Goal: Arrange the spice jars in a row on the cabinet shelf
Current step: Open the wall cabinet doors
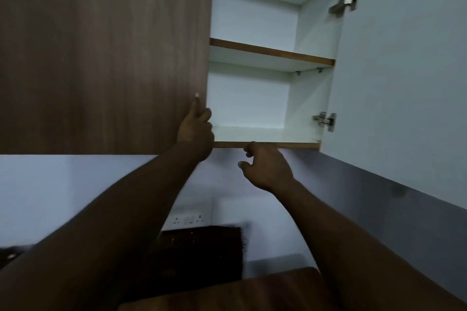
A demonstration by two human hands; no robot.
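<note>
Home kitchen — wall cabinet [273, 58], socket [188, 219]

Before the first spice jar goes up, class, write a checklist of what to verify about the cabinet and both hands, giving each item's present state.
1. Right door swung open: ok.
2. Left door open: not ok. It covers its side of the cabinet, and the left hand grips its edge.
3. Room on the lower shelf: ok. No jar shows on the visible part.
4. A jar in hand, ready to place: not ok. The right hand holds nothing and sits just below the cabinet's bottom edge.
5. Whereabouts of the spice jars: cannot tell. None are in view.
</note>
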